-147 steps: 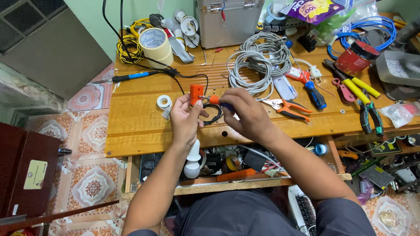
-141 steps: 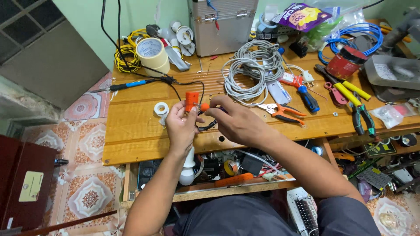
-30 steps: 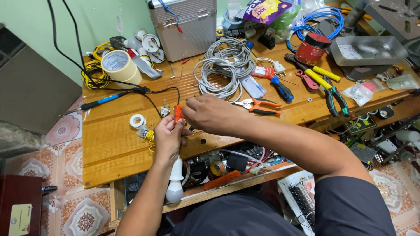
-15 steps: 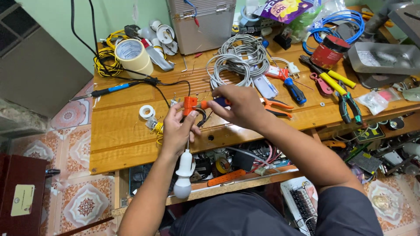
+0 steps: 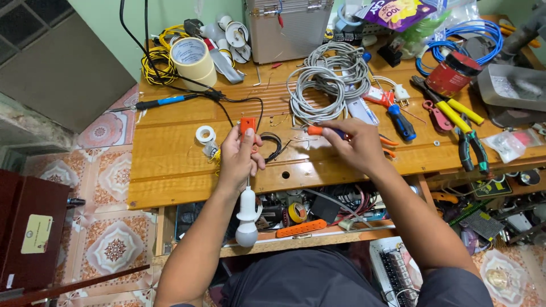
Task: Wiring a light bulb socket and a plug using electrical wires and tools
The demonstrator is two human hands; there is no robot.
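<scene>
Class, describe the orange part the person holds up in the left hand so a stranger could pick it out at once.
Start at the wooden bench. Near its front edge the left hand grips a small orange block with a black wire running from it. The orange-handled tool nearby is slim and sits in the right hand.

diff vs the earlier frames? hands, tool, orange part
The right hand has drawn back to the right, taking the orange-handled screwdriver off the orange part; half a second ago the two hands met at it. The left hand still grips the orange part, upright, and the white bulb still hangs below. The grey cable coil, tape roll and pliers lie as before.
</scene>
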